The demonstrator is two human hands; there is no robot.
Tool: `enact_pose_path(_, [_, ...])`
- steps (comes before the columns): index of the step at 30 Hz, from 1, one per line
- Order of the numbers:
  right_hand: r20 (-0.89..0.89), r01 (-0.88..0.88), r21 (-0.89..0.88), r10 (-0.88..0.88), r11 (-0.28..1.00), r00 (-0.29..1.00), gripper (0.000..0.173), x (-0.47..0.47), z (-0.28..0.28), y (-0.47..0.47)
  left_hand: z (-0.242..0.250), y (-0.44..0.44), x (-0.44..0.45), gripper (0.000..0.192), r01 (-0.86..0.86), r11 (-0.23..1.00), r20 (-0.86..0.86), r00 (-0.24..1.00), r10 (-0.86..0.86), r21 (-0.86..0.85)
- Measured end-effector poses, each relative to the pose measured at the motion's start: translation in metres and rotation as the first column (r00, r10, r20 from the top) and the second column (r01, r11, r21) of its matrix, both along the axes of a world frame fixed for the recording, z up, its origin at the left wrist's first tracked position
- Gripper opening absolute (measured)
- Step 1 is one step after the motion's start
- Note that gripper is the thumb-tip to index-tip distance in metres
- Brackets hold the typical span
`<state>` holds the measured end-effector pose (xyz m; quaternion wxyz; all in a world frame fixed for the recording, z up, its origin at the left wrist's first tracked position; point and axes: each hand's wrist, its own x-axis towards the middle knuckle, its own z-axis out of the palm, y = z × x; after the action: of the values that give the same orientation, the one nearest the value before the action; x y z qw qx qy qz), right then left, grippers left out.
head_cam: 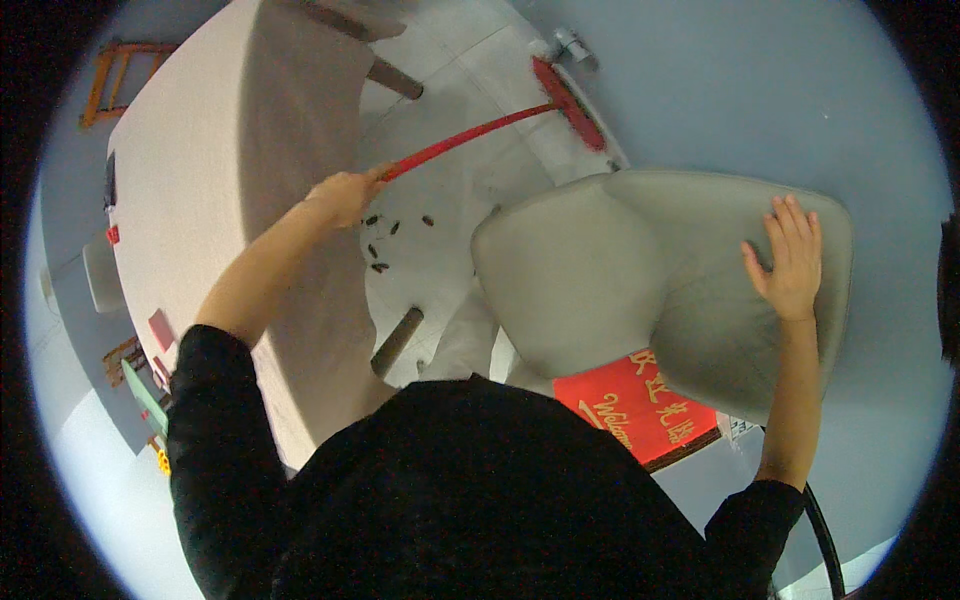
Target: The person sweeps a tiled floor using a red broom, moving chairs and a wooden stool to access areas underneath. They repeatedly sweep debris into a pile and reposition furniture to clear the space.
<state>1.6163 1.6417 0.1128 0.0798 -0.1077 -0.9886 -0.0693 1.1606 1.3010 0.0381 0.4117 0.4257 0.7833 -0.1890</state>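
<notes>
My left hand (343, 198) grips the upper end of a red broom handle (465, 139) beside the cloth-covered table. The handle slants away to a red broom head (570, 105), which lies on the floor close to the base of the wall. Several small dark objects (395, 227) are scattered on the pale tiles below my left hand; I cannot tell what they are. With fingers slightly spread, my right hand (787, 255) rests against the backrest of a grey-green upholstered chair (570, 277) and holds nothing.
A large table with a beige cloth (180, 187) fills the left side. Brown furniture legs (397, 341) stand under its edge. A red mat (630, 409) bearing writing lies beneath and behind the chair. The blue-grey wall (750, 90) runs along the right, with a metal fitting (576, 49) low down.
</notes>
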Motion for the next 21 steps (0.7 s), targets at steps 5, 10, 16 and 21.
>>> enact_pose_path(5, [-0.048, -0.037, -0.006, 0.036, 0.999, 0.998, 0.047, -0.002, 0.000, 0.001, 0.043, -0.086, -0.032, 0.048, -0.096, 0.983, -0.025, 0.995, 0.093, -0.158])
enact_pose_path(10, [-0.017, -0.015, -0.016, 0.015, 1.000, 1.000, 0.048, -0.001, -0.001, 0.002, 0.101, -0.087, -0.022, 0.047, -0.052, 0.973, -0.069, 0.997, 0.037, -0.223])
enact_pose_path(16, [0.010, -0.012, -0.024, 0.012, 1.000, 1.000, 0.049, 0.001, -0.002, 0.003, 0.015, -0.081, 0.057, 0.051, -0.026, 0.955, -0.001, 1.000, 0.026, -0.296])
enact_pose_path(21, [-0.037, -0.056, -0.011, 0.055, 0.998, 0.998, 0.051, 0.003, -0.004, 0.005, 0.002, -0.197, 0.104, 0.052, -0.352, 0.839, -0.055, 0.930, 0.363, -0.415])
